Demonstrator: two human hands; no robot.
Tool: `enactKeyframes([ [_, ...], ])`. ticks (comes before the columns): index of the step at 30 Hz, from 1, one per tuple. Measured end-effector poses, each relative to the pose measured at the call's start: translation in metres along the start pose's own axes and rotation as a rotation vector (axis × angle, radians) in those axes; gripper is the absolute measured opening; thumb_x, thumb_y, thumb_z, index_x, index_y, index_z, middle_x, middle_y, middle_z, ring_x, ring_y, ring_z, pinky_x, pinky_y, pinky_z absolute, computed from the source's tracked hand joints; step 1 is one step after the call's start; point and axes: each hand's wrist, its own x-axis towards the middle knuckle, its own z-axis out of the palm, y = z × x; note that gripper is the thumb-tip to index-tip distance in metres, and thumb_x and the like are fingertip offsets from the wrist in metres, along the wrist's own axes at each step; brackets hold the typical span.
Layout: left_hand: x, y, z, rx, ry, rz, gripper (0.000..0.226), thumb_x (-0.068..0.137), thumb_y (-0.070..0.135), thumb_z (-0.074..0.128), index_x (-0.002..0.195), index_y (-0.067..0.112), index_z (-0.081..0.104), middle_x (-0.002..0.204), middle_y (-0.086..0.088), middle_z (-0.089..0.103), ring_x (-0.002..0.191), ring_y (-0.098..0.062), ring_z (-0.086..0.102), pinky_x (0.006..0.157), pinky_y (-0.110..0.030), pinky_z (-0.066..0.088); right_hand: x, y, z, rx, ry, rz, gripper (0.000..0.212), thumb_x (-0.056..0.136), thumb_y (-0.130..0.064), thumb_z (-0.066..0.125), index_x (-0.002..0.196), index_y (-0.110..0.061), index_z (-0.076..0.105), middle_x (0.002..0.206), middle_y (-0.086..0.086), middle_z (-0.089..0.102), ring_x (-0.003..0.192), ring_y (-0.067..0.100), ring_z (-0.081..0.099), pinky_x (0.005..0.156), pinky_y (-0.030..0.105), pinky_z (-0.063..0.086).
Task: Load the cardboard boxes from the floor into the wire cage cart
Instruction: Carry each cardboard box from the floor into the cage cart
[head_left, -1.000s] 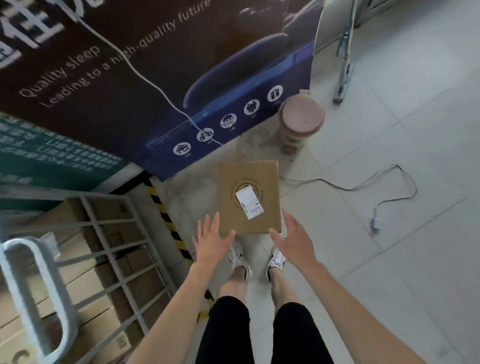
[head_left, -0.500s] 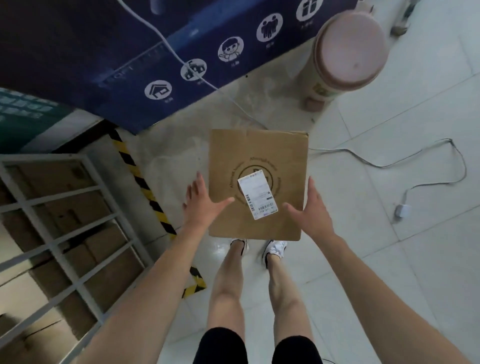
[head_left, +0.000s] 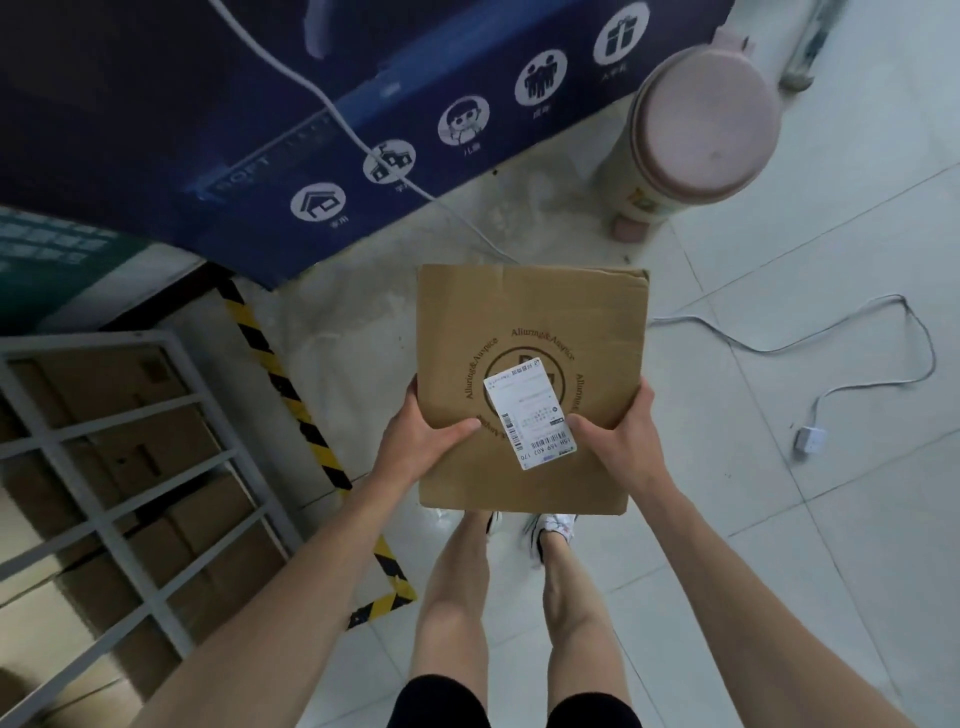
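the left hand (head_left: 423, 441) and the right hand (head_left: 621, 431) both hold the cardboard box (head_left: 530, 332), one on each side edge, with the thumbs lying on its top face and the other fingers hidden under it. the box is flat, above the white shoes (head_left: 550, 527) and the tiled floor (head_left: 779, 545), and a white label (head_left: 530, 413) is stuck on its top. the wire cage cart (head_left: 119, 467), with brown boxes (head_left: 156, 452) inside, stands at the left, beside a yellow and black stripe (head_left: 291, 395), and a pink bin (head_left: 701, 124) and a white cable (head_left: 810, 338) are further away.

Dim, cool light; soft blur throughout, with wide-angle bending at edges.
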Motion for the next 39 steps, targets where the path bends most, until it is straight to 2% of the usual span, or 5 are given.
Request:
enactKeyframes([
  [7, -0.106, 0.077, -0.039, -0.081, 0.138, 0.077, 0.117, 0.060, 0.074, 0.079, 0.152, 0.035, 0.019, 0.140, 0.009, 0.049, 0.123, -0.017, 0.052, 0.105, -0.046, 0.048, -0.082, -0.086, -0.063, -0.054, 0.039, -0.153, 0.098, 0.068, -0.048, 0.078, 0.145, -0.032, 0.021, 0.132, -0.005, 0.052, 0.116, 0.022, 0.055, 0.096, 0.045, 0.049],
  [15, -0.284, 0.126, -0.063, -0.154, 0.416, 0.149, 0.112, 0.067, 0.079, 0.071, 0.152, 0.042, 0.008, 0.144, 0.000, 0.050, 0.122, -0.030, 0.056, 0.093, -0.036, 0.045, -0.202, -0.157, -0.127, -0.161, -0.026, -0.430, 0.094, 0.070, -0.053, 0.079, 0.143, -0.039, 0.021, 0.125, -0.011, 0.045, 0.110, 0.017, 0.050, 0.090, 0.039, 0.043],
  [20, -0.389, 0.114, -0.085, -0.190, 0.570, 0.167, 0.110, 0.070, 0.078, 0.069, 0.150, 0.047, 0.000, 0.145, -0.001, 0.052, 0.118, -0.032, 0.061, 0.101, -0.048, 0.050, -0.285, -0.182, -0.134, -0.262, -0.125, -0.526, 0.101, 0.066, -0.064, 0.076, 0.145, -0.043, 0.017, 0.138, -0.008, 0.048, 0.118, 0.021, 0.053, 0.100, 0.047, 0.047],
  [32, -0.616, -0.069, -0.123, -0.398, 1.056, -0.039, 0.107, 0.075, 0.071, 0.071, 0.152, 0.045, 0.001, 0.143, 0.001, 0.054, 0.120, -0.030, 0.060, 0.095, -0.043, 0.048, -0.492, -0.183, 0.020, -0.560, -0.464, -0.867, 0.110, 0.071, -0.068, 0.075, 0.153, -0.033, 0.012, 0.151, -0.002, 0.047, 0.131, 0.029, 0.053, 0.105, 0.055, 0.044],
  [39, -0.758, -0.218, -0.106, -0.456, 1.264, -0.302, 0.111, 0.066, 0.082, 0.060, 0.152, 0.048, -0.001, 0.141, 0.004, 0.058, 0.115, -0.033, 0.063, 0.092, -0.043, 0.051, -0.638, -0.103, 0.133, -0.632, -0.704, -1.018, 0.109, 0.063, -0.073, 0.071, 0.151, -0.041, 0.017, 0.141, -0.008, 0.054, 0.124, 0.025, 0.056, 0.091, 0.042, 0.048],
])
